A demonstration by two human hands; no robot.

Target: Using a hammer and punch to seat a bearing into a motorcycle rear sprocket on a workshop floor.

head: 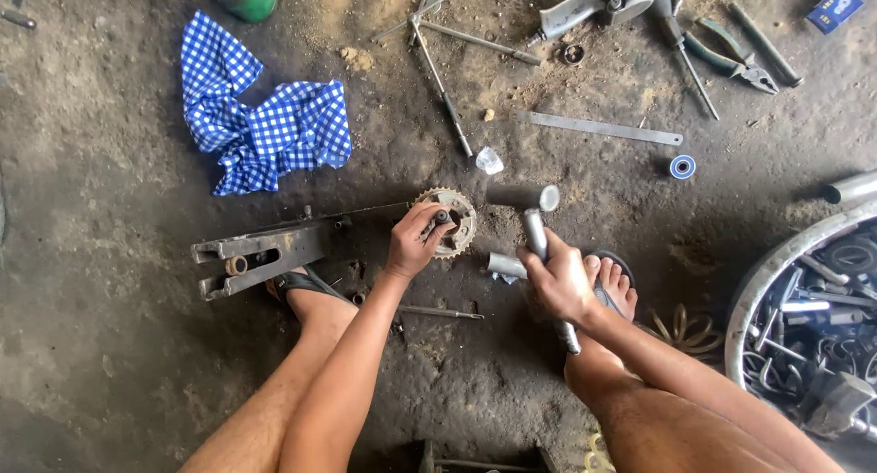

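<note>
Sitting at the right edge of the frame, a round metal basin (758, 286) holds a jumble of dark metal parts. At centre, the left hand (413, 242) closes its fingers on a small piece at the hub of a toothed sprocket (449, 219) lying on the dirt floor. Just right of it, the right hand (559, 281) grips a steel hammer (533, 219) by its handle, head beside the sprocket. A blue checked cloth (260, 126) lies upper left; pliers (735, 62) and a flat metal strip (598, 127) lie upper right.

Left hand (416, 240) reaching forward, fingers pinched, apparently closed; right hand (559, 281) fisted, forearms extended between knees.
</note>
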